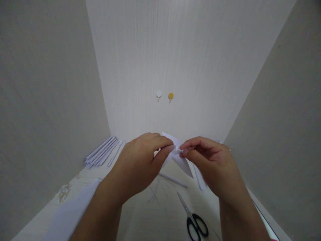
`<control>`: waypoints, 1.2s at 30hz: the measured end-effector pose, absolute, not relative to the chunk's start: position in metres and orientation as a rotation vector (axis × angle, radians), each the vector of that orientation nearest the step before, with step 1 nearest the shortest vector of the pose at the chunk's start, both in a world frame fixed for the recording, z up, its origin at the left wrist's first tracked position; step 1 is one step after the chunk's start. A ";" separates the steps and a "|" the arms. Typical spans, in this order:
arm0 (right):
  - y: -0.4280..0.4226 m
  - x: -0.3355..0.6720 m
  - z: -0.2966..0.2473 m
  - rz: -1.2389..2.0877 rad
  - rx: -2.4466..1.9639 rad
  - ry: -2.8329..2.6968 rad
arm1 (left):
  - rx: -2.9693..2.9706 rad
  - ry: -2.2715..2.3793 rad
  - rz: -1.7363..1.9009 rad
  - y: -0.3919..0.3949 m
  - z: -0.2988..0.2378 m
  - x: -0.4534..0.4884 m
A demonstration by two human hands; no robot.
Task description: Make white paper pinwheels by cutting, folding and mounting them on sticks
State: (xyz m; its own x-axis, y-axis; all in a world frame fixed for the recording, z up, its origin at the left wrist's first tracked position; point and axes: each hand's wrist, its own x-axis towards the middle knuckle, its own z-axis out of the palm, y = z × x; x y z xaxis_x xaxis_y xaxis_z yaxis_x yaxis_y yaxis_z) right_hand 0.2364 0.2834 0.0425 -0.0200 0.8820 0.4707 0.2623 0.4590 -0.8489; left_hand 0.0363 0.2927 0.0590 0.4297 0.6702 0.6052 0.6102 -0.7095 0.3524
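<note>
My left hand (142,157) and my right hand (210,164) meet above the middle of the table around a folded white paper pinwheel (185,164). Thumb and fingers of the left hand pinch its paper near the centre. From the other side, my right hand pinches a small, thin piece at the pinwheel's centre; its exact kind is hard to make out. Paper blades stick out above and below the fingertips. Under the hands lies a rolled white paper stick (174,180). Nearer to me rest scissors (192,216) with black handles, blades pointing away.
A stack of rolled paper sticks (102,150) lies at the back left. White paper sheets (72,211) are beside my left forearm, with small golden bits (64,192) by the left wall. Another paper stick (199,177) lies at right. Two hooks, white (158,94) and yellow (171,96), are on the back wall.
</note>
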 end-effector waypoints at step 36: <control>0.268 0.236 0.047 0.500 -0.950 -1.659 | 2.516 0.775 1.335 0.296 0.063 0.028</control>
